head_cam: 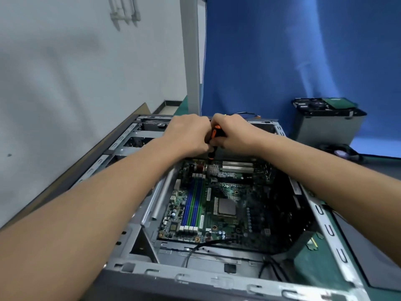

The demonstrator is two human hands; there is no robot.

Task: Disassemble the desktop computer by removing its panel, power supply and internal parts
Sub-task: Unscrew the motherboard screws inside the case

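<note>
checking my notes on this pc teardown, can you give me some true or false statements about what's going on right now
1. Both the left hand and the right hand grip the screwdriver. True.
2. The side panel is on. False: the computer case is open and its circuit board shows.
3. The screwdriver points at the board's near edge. False: it points down at the far edge.
4. A grey box stands on the table, right of the case. True.
</note>
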